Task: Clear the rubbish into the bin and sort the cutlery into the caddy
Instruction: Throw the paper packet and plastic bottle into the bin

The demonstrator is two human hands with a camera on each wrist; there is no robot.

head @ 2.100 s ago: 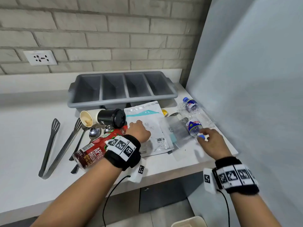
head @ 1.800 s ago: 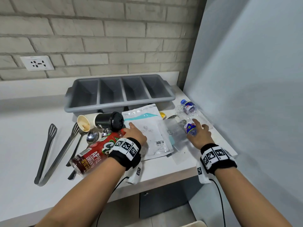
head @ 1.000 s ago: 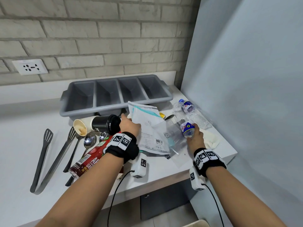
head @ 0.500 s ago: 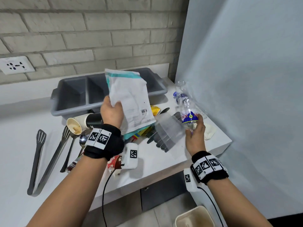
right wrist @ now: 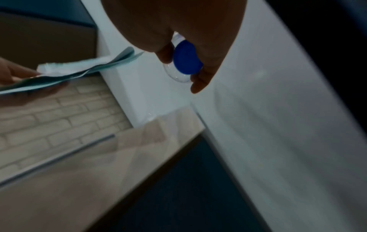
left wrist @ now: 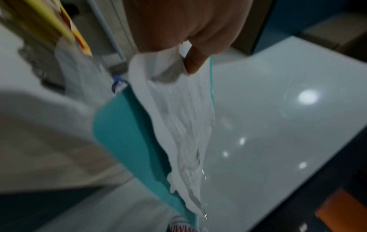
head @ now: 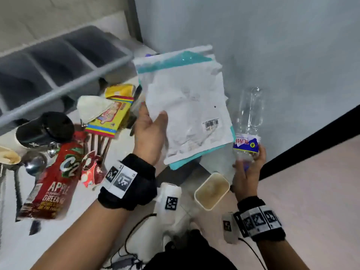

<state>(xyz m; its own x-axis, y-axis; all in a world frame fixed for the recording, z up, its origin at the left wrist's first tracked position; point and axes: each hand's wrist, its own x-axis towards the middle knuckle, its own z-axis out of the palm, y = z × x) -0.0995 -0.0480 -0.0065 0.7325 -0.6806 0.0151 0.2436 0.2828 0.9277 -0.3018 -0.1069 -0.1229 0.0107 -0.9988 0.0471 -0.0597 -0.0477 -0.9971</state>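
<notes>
My left hand [head: 151, 125] grips a white and teal plastic mailer bag [head: 187, 106], held up past the counter's right end; the left wrist view shows the bag [left wrist: 178, 133] hanging from my fingers. My right hand [head: 250, 162] holds an empty clear water bottle [head: 250, 121] upside down by its neck, blue cap [right wrist: 186, 58] down in my palm. The cream bin [head: 212, 190] stands on the floor below, between both hands. The grey cutlery caddy [head: 64, 61] sits at the counter's back with nothing visible in it.
On the counter lie a red apple tea bottle [head: 52, 184], a black cup [head: 44, 129], a yellow snack wrapper [head: 111, 114], a crumpled napkin [head: 91, 108] and spoons [head: 35, 164]. A grey-blue panel [head: 253, 45] rises on the right.
Both hands have swung right, off the counter's end, carrying the bag and the bottle over the bin. The head view has tipped down and the bin now shows fully.
</notes>
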